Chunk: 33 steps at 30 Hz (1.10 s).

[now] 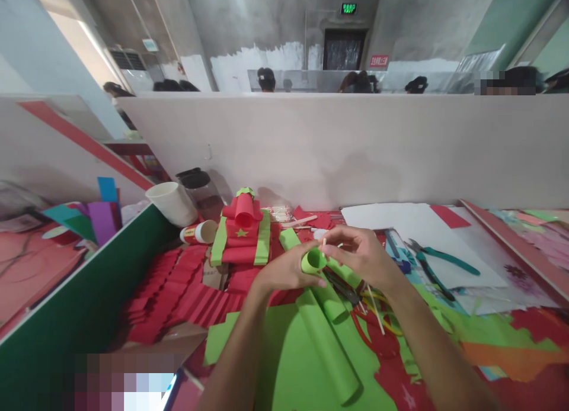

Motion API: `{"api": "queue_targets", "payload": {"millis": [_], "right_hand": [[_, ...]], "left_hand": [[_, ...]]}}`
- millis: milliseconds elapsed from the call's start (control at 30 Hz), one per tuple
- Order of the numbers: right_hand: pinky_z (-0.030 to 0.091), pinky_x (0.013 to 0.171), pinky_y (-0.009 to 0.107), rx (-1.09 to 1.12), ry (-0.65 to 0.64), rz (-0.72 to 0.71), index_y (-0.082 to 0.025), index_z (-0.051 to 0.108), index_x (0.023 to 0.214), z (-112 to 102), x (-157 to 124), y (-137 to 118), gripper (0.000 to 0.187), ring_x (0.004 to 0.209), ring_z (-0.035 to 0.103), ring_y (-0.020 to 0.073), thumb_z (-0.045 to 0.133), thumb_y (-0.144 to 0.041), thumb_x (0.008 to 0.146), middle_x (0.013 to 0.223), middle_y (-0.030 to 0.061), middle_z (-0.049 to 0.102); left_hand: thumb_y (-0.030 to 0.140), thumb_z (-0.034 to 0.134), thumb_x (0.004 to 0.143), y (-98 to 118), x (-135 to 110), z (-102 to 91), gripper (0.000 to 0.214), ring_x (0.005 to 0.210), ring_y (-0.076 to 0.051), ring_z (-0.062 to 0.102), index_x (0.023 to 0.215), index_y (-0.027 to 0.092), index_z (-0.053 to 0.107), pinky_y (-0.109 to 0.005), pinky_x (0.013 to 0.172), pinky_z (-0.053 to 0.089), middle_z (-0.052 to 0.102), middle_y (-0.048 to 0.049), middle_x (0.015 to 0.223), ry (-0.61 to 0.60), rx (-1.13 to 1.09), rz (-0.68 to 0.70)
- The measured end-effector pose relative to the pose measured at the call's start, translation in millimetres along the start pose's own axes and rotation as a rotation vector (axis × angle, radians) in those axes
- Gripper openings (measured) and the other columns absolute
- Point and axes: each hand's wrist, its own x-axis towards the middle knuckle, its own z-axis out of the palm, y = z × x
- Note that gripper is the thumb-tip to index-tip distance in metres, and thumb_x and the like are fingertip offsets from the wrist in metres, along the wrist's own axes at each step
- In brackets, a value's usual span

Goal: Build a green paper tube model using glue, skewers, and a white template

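Observation:
My left hand (287, 270) is wrapped round a short green paper tube (310, 265), its open end facing up toward me. At the tube's rim, my right hand (360, 251) pinches a thin pale stick (324, 243); its exact kind is too small to tell. Below my hands, a long rolled green paper tube (329, 349) lies on a green paper sheet (284, 357). Red-handled scissors (362, 328) lie partly hidden beside my right wrist, near another thin white stick (376, 310). Behind my left hand stands a red and green paper tank model (242, 230) with a yellow star.
Folded red paper strips (178, 289) lie at the left, near a tipped glue bottle (199, 232). A white cup (171, 204) stands by a dark-lidded jar (200, 189). Teal-handled pliers (438, 263) rest on white paper at the right. A white partition (338, 144) borders the back.

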Motion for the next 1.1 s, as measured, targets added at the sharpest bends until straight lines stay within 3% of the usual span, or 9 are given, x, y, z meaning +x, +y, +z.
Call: {"api": "queue_targets", "payload": {"millis": [133,367,800,1100], "right_hand": [[0.051,0.072,0.028,-0.179,0.023,-0.014,-0.022,0.066,0.091,1.5,-6.2,-13.3,0.012,0.083,0.066,0.0162,0.067,-0.03,0.083,0.091,0.002,0.071],[0.046,0.065,0.029,-0.499,0.014,-0.027,-0.026,0.067,0.085,9.5,-9.6,-20.8,0.003,0.068,0.063,0.0156,0.064,-0.028,0.085,0.084,0.0003,0.073],[0.042,0.067,0.029,-0.651,-0.016,0.004,-0.026,0.065,0.082,9.6,-8.6,-9.6,0.005,0.072,0.064,0.0169,0.062,-0.025,0.085,0.08,-0.0014,0.072],[0.045,0.067,0.029,-0.63,-0.003,0.032,-0.026,0.061,0.087,8.7,-6.8,-5.6,0.006,0.078,0.067,0.0194,0.064,-0.023,0.082,0.084,0.0008,0.073]], "left_hand": [[0.027,0.081,0.067,4.1,2.9,0.2,0.058,0.1,-0.023,0.057,0.118,0.017,0.055,-0.036,0.092,0.045,0.06,-0.0062,0.109,0.038,0.073,0.032],[0.026,0.077,0.07,4.8,4.2,2.1,0.043,0.091,-0.02,0.056,0.105,0.017,0.055,-0.031,0.082,0.047,0.06,-0.0045,0.102,0.045,0.107,0.045],[0.034,0.076,0.073,0.6,7.3,2.7,0.046,0.093,-0.022,0.057,0.11,0.016,0.056,-0.033,0.084,0.047,0.062,-0.0068,0.105,0.015,0.217,0.012],[0.029,0.073,0.074,3.4,5.7,2.2,0.051,0.095,-0.023,0.059,0.12,0.017,0.054,-0.033,0.086,0.047,0.063,-0.0064,0.11,0.01,0.285,0.002]]}}
